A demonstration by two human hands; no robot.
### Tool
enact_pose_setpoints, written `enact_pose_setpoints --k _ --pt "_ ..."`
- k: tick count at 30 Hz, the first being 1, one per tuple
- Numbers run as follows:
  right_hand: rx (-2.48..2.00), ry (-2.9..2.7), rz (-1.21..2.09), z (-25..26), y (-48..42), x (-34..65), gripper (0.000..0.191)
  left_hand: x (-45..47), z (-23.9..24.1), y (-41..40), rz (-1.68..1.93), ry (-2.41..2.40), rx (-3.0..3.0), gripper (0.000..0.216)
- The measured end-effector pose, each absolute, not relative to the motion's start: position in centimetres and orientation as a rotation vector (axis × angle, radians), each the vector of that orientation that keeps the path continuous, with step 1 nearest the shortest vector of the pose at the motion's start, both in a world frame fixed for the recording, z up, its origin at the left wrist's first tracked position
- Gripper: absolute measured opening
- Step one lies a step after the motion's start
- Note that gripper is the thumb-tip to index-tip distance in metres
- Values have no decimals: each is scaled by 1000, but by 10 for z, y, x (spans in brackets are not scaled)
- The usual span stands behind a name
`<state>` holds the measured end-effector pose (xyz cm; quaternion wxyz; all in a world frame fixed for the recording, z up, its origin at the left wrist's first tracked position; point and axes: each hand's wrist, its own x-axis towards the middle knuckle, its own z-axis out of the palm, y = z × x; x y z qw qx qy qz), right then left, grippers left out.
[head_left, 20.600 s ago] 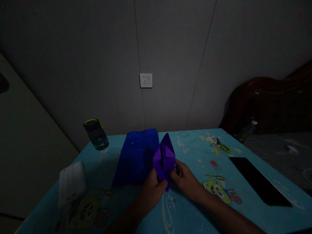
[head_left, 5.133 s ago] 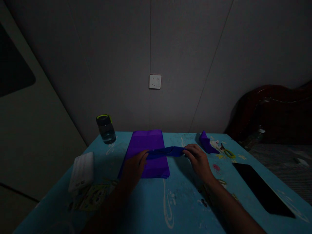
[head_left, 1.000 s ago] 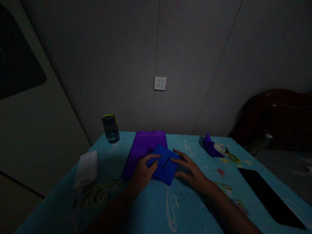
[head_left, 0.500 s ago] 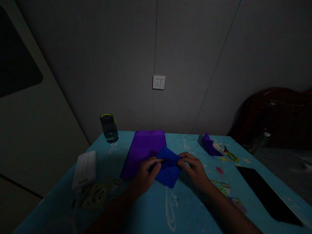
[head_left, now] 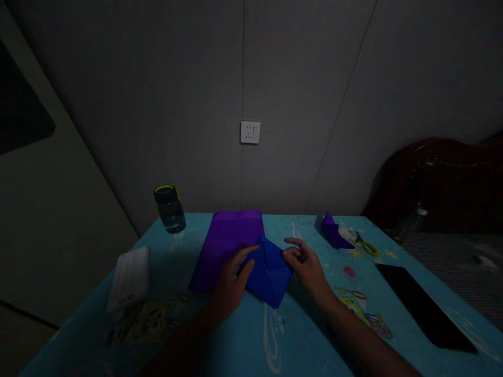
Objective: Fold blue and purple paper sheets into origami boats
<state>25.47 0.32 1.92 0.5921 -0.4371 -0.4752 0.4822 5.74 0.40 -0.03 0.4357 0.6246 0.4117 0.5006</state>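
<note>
A folded blue paper (head_left: 268, 272), diamond-shaped with a centre crease, lies on the light blue cartoon-printed table (head_left: 291, 335). My left hand (head_left: 231, 280) rests flat on its left side, fingers pressing the paper down. At the paper's right corner my right hand (head_left: 304, 264) pinches the edge between thumb and fingers. Behind the blue paper lies a stack of purple paper sheets (head_left: 226, 243). A small folded purple paper figure (head_left: 334, 233) stands at the back right of the table.
A jar with a yellow-green lid (head_left: 168, 208) stands at the back left. A white pack (head_left: 128, 280) lies near the left edge, a black phone (head_left: 422, 309) at the right. A wall socket (head_left: 250, 132) is behind; a dark wooden headboard (head_left: 440, 178) stands right.
Both hands have shifted on the blue paper: its side flaps have been folded in, and it now lies as a pointed diamond. My right hand has moved to its right corner.
</note>
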Motion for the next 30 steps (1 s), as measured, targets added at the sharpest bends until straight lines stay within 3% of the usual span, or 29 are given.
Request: enact_pose_setpoints --k 7,14,19,23,27,30 --pt "-836 -1314 1435 15 -5 245 33 54 -1 6 1314 1117 1537 46" --pt "-841 -1349 1286 11 -4 249 30 57 3 -1 1177 1031 1522 52" --pt "-930 -1499 1043 9 -5 254 22 63 -6 -3 994 1004 1695 69" --pt "-1005 -1500 795 8 -4 257 20 67 -11 -6 899 885 1624 47" --pt "-985 -1494 784 9 -2 259 43 68 -9 -11 871 731 1504 44" --pt "-1019 -1591 872 12 -3 259 21 69 -7 -12 855 723 1494 46"
